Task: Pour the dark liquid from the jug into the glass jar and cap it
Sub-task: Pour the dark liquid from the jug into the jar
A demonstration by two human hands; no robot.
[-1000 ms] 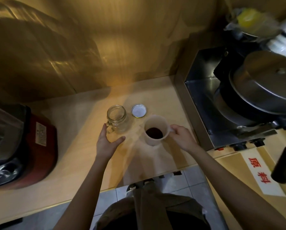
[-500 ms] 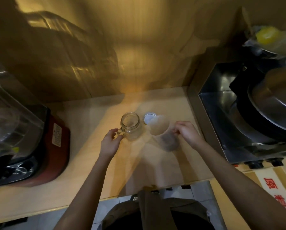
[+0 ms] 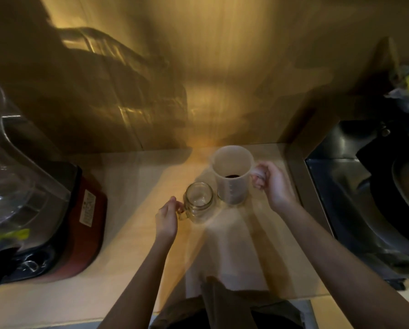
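An empty glass jar (image 3: 198,202) with a side handle stands uncapped on the pale wooden counter (image 3: 132,233). My left hand (image 3: 167,217) grips that handle from the left. Just right of the jar, a translucent plastic jug (image 3: 232,173) with a little dark liquid at its bottom is upright and seems lifted off the counter. My right hand (image 3: 273,184) is closed around the jug's handle. The jar's lid is hidden behind the jug.
A red-based blender (image 3: 44,210) with a clear pitcher fills the counter's left side. A steel appliance (image 3: 364,198) with a large round lid stands to the right. A shiny golden wall (image 3: 198,79) closes the back. The counter's front edge is near my body.
My right hand has raised the jug and brought it upright beside the jar. My left hand has closed on the jar's handle. The lid has gone out of sight behind the jug.
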